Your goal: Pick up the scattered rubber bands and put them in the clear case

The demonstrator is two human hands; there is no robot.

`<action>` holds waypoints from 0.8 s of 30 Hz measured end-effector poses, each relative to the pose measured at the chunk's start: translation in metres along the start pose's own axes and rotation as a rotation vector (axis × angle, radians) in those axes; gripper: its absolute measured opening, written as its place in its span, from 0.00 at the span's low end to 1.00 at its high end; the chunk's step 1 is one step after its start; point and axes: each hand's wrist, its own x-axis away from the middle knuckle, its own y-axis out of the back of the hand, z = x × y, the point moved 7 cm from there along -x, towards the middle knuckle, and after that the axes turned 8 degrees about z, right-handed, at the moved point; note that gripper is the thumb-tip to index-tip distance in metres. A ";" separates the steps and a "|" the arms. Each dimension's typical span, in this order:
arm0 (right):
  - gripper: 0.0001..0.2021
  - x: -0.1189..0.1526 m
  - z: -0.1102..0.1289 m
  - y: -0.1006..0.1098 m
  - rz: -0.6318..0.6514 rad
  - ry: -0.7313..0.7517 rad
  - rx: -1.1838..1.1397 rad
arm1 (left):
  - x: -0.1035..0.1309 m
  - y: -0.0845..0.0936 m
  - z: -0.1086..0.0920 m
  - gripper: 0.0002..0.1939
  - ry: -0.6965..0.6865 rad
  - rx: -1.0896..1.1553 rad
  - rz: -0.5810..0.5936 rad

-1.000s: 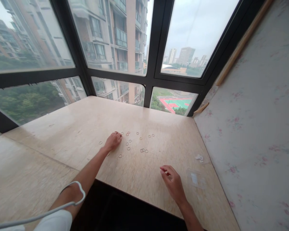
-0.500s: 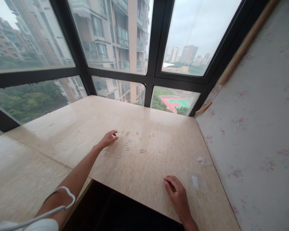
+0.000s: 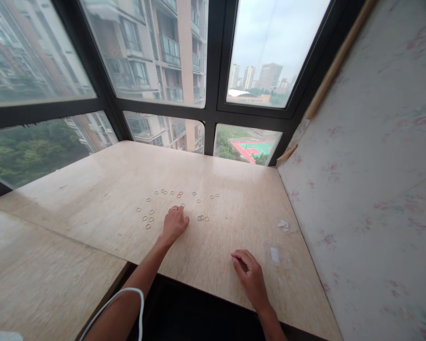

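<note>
Thin, round, wire-like rings [image 3: 200,218] lay scattered on the beige, marble-patterned tabletop [image 3: 213,180], some left of and beyond the left hand [image 3: 175,224], others to its right, all beyond and left of the right hand [image 3: 250,273]. The left bent down just beside one ring, its grip impossible to tell; the right drew thumb and fingertips close, contents unclear. Right of it, a clear, flat plastic container [image 3: 285,260] showed a white rectangular piece [image 3: 274,255] within its outline
</note>
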 end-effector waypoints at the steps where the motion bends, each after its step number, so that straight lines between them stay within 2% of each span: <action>1: 0.09 0.000 0.000 0.000 -0.001 0.005 -0.001 | 0.002 0.000 -0.002 0.21 -0.010 0.016 0.038; 4: 0.09 0.000 0.001 0.001 -0.002 0.021 -0.004 | 0.013 0.009 -0.012 0.23 -0.042 0.113 0.100; 8: 0.09 0.000 0.002 0.002 0.006 0.033 -0.013 | 0.030 0.024 -0.029 0.26 -0.077 0.258 0.032; 10: 0.09 0.000 0.003 0.002 0.007 0.033 -0.017 | 0.032 0.019 -0.040 0.24 -0.118 0.233 0.038; 14: 0.09 0.000 0.005 0.004 0.004 0.034 -0.026 | 0.024 -0.007 -0.056 0.17 -0.173 -0.008 0.048; 18: 0.09 0.001 0.007 0.005 0.001 0.038 -0.033 | 0.012 -0.020 -0.053 0.12 -0.189 -0.104 0.039; 24: 0.09 0.002 0.006 0.004 0.009 0.037 -0.033 | 0.008 -0.009 -0.029 0.12 -0.160 -0.089 -0.006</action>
